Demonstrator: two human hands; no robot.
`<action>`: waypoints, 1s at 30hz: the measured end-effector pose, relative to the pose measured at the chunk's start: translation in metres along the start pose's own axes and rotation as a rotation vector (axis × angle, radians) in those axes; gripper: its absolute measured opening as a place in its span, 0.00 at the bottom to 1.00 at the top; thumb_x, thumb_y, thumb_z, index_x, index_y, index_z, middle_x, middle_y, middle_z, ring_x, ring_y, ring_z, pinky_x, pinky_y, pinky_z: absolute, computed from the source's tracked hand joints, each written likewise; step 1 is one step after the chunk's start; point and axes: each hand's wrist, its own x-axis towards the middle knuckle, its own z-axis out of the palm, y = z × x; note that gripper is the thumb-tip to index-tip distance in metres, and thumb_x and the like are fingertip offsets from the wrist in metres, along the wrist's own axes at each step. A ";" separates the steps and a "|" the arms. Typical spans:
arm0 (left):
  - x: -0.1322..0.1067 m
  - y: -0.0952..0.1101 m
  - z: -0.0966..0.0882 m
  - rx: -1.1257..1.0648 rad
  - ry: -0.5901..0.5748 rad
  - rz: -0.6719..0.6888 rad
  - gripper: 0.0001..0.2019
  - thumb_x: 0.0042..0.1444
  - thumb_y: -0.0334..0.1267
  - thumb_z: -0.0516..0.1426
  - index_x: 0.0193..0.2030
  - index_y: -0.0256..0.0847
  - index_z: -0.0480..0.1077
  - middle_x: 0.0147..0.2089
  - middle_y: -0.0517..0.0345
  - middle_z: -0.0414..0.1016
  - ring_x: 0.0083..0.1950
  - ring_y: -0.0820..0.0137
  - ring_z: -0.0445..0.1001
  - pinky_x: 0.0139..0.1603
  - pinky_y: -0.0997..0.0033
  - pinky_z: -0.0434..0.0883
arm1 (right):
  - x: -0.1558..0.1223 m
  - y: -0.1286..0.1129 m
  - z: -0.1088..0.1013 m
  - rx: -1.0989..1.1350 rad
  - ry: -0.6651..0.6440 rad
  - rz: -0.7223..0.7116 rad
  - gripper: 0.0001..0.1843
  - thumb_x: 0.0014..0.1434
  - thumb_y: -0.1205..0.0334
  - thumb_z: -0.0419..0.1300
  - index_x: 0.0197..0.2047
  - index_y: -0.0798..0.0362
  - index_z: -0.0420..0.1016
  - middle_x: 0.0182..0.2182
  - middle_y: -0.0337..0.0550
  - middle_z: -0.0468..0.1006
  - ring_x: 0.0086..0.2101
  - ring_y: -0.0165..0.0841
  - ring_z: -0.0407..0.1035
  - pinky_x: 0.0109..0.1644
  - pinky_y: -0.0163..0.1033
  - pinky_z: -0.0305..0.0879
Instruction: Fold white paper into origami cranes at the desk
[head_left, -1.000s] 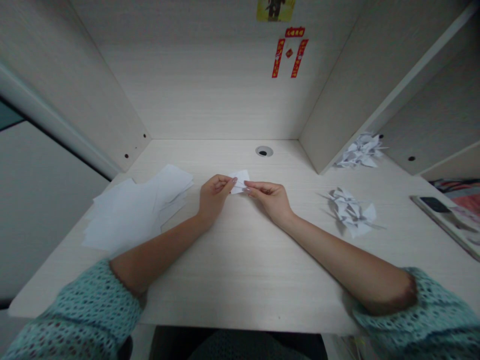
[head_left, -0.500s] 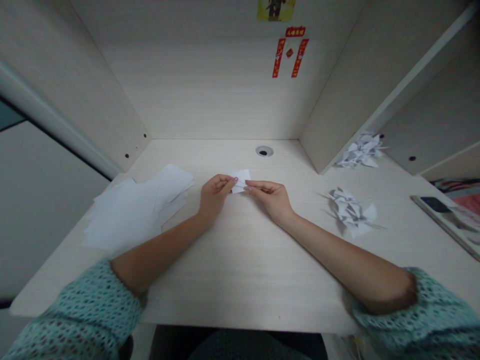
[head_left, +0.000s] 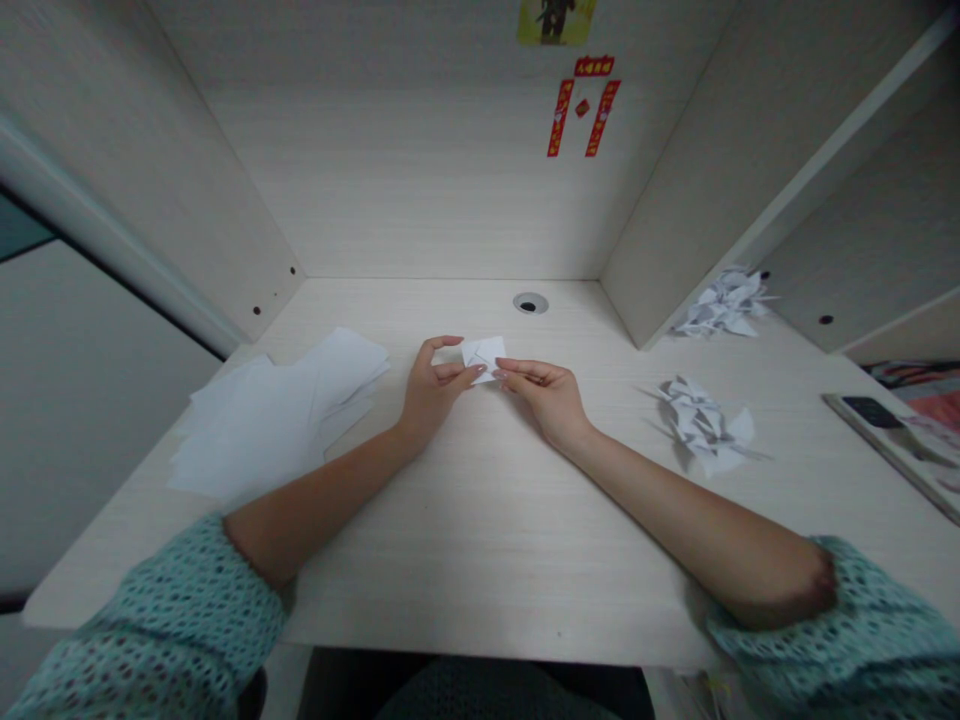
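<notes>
A small folded piece of white paper (head_left: 484,352), with crease lines across it, is between my two hands over the middle of the desk. My left hand (head_left: 436,388) holds its lower left part with the thumb, while the index finger reaches out along the upper left side. Thumb and fingers of my right hand (head_left: 546,392) pinch the paper's lower right edge. To the left lies a loose pile of white paper sheets (head_left: 262,420). Right of my hands sits a cluster of folded white paper pieces (head_left: 705,425) with pointed ends.
A second heap of folded papers (head_left: 724,300) lies by the upright partition (head_left: 697,180). A phone-like device (head_left: 885,440) rests at the far right. Near the back panel is a round cable hole (head_left: 530,303). Red stickers (head_left: 583,105) are on the panel.
My left index finger has lifted away from the thumb and stretched out, uncovering more of the folded paper. My right hand keeps its pinch almost in place.
</notes>
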 end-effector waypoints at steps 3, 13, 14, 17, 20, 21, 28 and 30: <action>0.000 0.000 0.000 0.009 0.010 0.002 0.28 0.42 0.42 0.66 0.49 0.41 0.62 0.26 0.63 0.77 0.28 0.72 0.76 0.35 0.73 0.70 | 0.000 -0.001 0.001 0.025 -0.010 0.012 0.13 0.41 0.57 0.71 0.33 0.49 0.83 0.26 0.41 0.81 0.26 0.28 0.70 0.36 0.38 0.67; 0.001 -0.001 -0.002 -0.008 -0.031 -0.006 0.29 0.43 0.42 0.66 0.51 0.40 0.62 0.24 0.64 0.75 0.29 0.73 0.74 0.35 0.74 0.71 | -0.001 -0.001 0.000 -0.002 0.004 0.008 0.14 0.41 0.56 0.71 0.33 0.50 0.83 0.27 0.42 0.81 0.27 0.30 0.70 0.35 0.38 0.68; 0.001 -0.001 -0.002 -0.011 -0.035 -0.006 0.29 0.43 0.42 0.66 0.51 0.40 0.62 0.24 0.64 0.76 0.29 0.73 0.74 0.36 0.74 0.71 | -0.001 -0.001 0.000 -0.002 0.006 0.009 0.14 0.40 0.56 0.71 0.33 0.50 0.83 0.26 0.42 0.81 0.26 0.29 0.70 0.34 0.38 0.67; 0.002 -0.002 -0.003 -0.009 -0.048 -0.001 0.28 0.43 0.42 0.66 0.51 0.40 0.63 0.25 0.64 0.76 0.29 0.73 0.75 0.36 0.74 0.71 | -0.001 -0.002 0.001 -0.004 0.010 0.013 0.13 0.40 0.57 0.71 0.33 0.50 0.83 0.27 0.41 0.82 0.26 0.29 0.70 0.34 0.38 0.67; 0.003 -0.004 -0.004 -0.006 -0.053 0.000 0.27 0.44 0.42 0.65 0.51 0.40 0.64 0.27 0.61 0.77 0.30 0.72 0.76 0.37 0.72 0.73 | 0.000 -0.002 0.001 -0.009 0.008 0.014 0.14 0.40 0.56 0.71 0.33 0.51 0.82 0.27 0.42 0.81 0.26 0.29 0.70 0.34 0.38 0.67; 0.004 -0.005 -0.004 -0.013 -0.055 -0.003 0.26 0.44 0.42 0.65 0.50 0.40 0.64 0.28 0.60 0.78 0.30 0.72 0.76 0.38 0.71 0.73 | 0.000 -0.002 0.000 -0.008 0.009 0.015 0.14 0.40 0.56 0.71 0.33 0.51 0.82 0.27 0.42 0.81 0.26 0.30 0.70 0.34 0.39 0.66; 0.003 -0.007 -0.002 -0.013 -0.061 0.025 0.22 0.46 0.41 0.64 0.46 0.40 0.63 0.28 0.60 0.79 0.31 0.72 0.77 0.37 0.73 0.73 | 0.001 0.001 -0.001 0.000 -0.021 -0.009 0.14 0.42 0.55 0.70 0.33 0.51 0.80 0.26 0.40 0.79 0.26 0.28 0.69 0.35 0.37 0.65; -0.001 -0.005 -0.001 0.049 -0.064 0.059 0.22 0.47 0.42 0.64 0.47 0.41 0.63 0.28 0.61 0.79 0.30 0.72 0.77 0.35 0.75 0.72 | 0.000 -0.001 0.001 0.003 -0.032 -0.017 0.15 0.40 0.55 0.71 0.32 0.52 0.78 0.26 0.39 0.78 0.26 0.28 0.69 0.34 0.37 0.65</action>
